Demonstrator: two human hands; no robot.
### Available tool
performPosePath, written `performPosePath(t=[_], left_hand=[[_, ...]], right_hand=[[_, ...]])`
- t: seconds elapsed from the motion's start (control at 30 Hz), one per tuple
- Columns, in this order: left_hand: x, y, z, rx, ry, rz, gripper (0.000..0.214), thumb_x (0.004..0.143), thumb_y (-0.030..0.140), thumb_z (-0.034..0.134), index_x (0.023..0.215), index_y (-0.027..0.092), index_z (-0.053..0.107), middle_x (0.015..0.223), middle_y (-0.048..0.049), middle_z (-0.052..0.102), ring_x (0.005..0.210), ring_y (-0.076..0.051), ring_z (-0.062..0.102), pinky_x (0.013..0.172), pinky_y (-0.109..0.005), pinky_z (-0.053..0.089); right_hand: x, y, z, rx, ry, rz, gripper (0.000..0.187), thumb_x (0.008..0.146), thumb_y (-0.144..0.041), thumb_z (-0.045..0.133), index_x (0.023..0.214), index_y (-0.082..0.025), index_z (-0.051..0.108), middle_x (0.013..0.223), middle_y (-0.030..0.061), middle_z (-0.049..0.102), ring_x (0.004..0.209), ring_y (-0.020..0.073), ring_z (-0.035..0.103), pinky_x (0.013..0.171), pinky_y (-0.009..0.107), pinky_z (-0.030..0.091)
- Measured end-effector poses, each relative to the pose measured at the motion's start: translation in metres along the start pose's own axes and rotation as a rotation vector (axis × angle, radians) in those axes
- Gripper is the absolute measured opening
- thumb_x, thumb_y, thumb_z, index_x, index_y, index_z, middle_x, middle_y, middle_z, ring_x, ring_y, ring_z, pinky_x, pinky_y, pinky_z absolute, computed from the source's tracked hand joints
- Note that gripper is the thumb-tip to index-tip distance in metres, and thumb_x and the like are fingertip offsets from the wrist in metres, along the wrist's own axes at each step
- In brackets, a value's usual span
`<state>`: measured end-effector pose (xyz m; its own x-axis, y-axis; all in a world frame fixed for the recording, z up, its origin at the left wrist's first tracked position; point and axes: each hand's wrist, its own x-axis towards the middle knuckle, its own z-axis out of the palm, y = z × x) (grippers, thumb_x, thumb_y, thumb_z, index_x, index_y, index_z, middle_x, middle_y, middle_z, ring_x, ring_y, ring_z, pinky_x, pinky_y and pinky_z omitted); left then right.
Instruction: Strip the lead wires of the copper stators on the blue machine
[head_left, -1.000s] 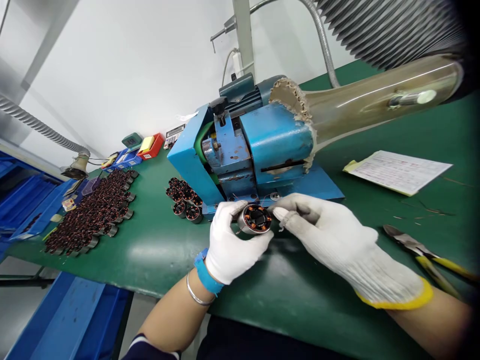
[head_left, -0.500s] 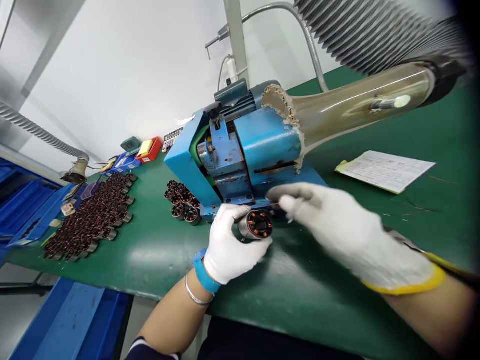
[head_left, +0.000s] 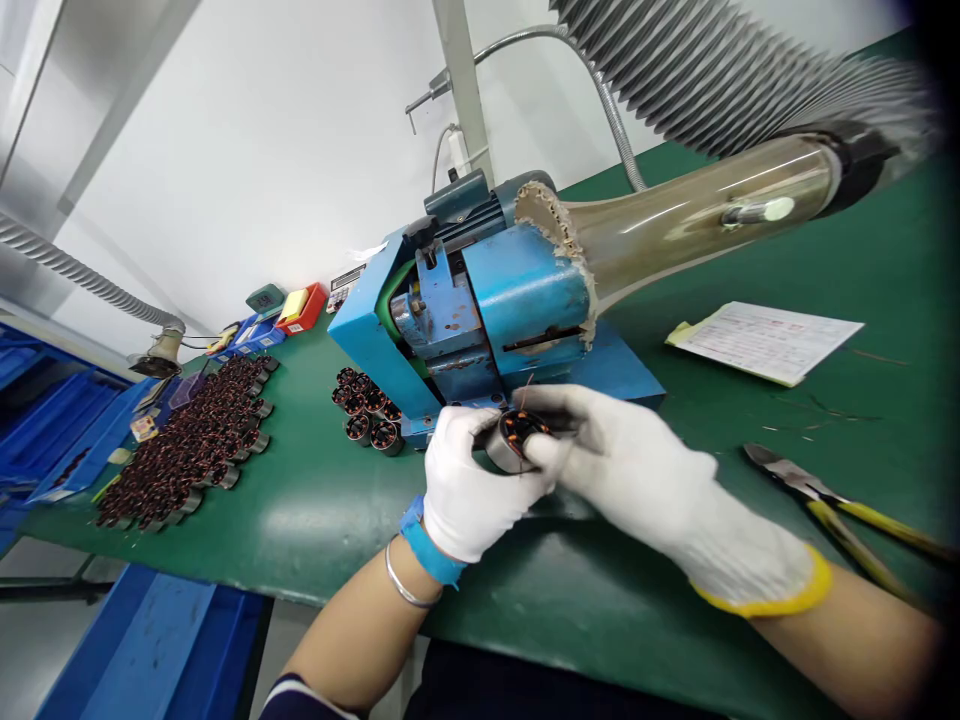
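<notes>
My left hand [head_left: 480, 490], in a white glove, is closed around a motor stator [head_left: 504, 446], a short metal cylinder with a black end and copper windings. Its black end is turned up and towards the right. At the same stator is my right hand [head_left: 622, 460], gloved in white with a yellow cuff, its thumb and fingers closed on the right edge. A thin copper wire [head_left: 528, 388] sticks up from the stator beside these fingertips. Both hands are just in front of the blue machine [head_left: 457, 330]. The fingers hide part of the stator's end.
Several stators [head_left: 367, 410] stand left of the machine, and a large group [head_left: 187, 440] covers the table's left. Yellow-handled cutting pliers [head_left: 810, 490] lie right of my right hand, below a paper sheet [head_left: 772, 340]. A clear suction tube [head_left: 675, 220] leaves the machine towards the upper right.
My right hand has moved in from the right and closed on the stator in my left hand. The stator has tilted slightly. The pliers, mostly covered before, now show.
</notes>
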<state>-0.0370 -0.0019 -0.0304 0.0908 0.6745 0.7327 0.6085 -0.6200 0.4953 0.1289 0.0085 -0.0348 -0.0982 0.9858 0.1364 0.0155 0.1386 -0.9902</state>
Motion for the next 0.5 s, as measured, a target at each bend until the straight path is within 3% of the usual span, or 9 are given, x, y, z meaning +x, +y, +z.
performPosePath(t=[0.07, 0.13, 0.27, 0.5], left_hand=[[0.006, -0.002, 0.005, 0.025, 0.013, 0.042, 0.034, 0.071, 0.028, 0.079, 0.098, 0.020, 0.061, 0.091, -0.0045, 0.065, 0.080, -0.020, 0.067, 0.070, -0.034, 0.059], [0.014, -0.003, 0.010, 0.051, 0.020, 0.069, 0.032, 0.071, 0.028, 0.077, 0.097, 0.020, 0.061, 0.090, -0.0045, 0.065, 0.079, -0.020, 0.067, 0.070, -0.034, 0.058], [0.030, 0.000, 0.019, 0.095, 0.029, 0.029, 0.029, 0.073, 0.029, 0.076, 0.095, 0.019, 0.060, 0.088, -0.0053, 0.064, 0.080, -0.021, 0.066, 0.072, -0.035, 0.057], [0.047, 0.019, 0.019, 0.136, -0.060, -0.174, 0.032, 0.072, 0.030, 0.076, 0.096, 0.020, 0.057, 0.091, -0.0055, 0.065, 0.085, -0.023, 0.067, 0.077, -0.036, 0.056]], right_hand=[[-0.002, -0.002, 0.011, 0.053, -0.046, -0.007, 0.068, 0.069, -0.051, 0.080, 0.127, -0.019, 0.063, 0.123, 0.0147, 0.070, 0.109, 0.0369, 0.069, 0.087, 0.048, 0.062], [0.001, -0.004, 0.016, 0.130, -0.053, -0.012, 0.072, 0.069, -0.053, 0.079, 0.129, -0.018, 0.060, 0.125, 0.0153, 0.069, 0.114, 0.0370, 0.067, 0.091, 0.048, 0.061], [0.016, -0.007, 0.013, 0.227, -0.010, -0.059, 0.056, 0.075, -0.053, 0.074, 0.119, -0.021, 0.060, 0.117, 0.0127, 0.073, 0.111, 0.0326, 0.069, 0.094, 0.043, 0.060], [0.022, -0.007, 0.018, 0.292, 0.106, -0.195, 0.039, 0.085, -0.048, 0.066, 0.113, -0.021, 0.062, 0.111, 0.0093, 0.074, 0.107, 0.0278, 0.070, 0.093, 0.040, 0.060]])
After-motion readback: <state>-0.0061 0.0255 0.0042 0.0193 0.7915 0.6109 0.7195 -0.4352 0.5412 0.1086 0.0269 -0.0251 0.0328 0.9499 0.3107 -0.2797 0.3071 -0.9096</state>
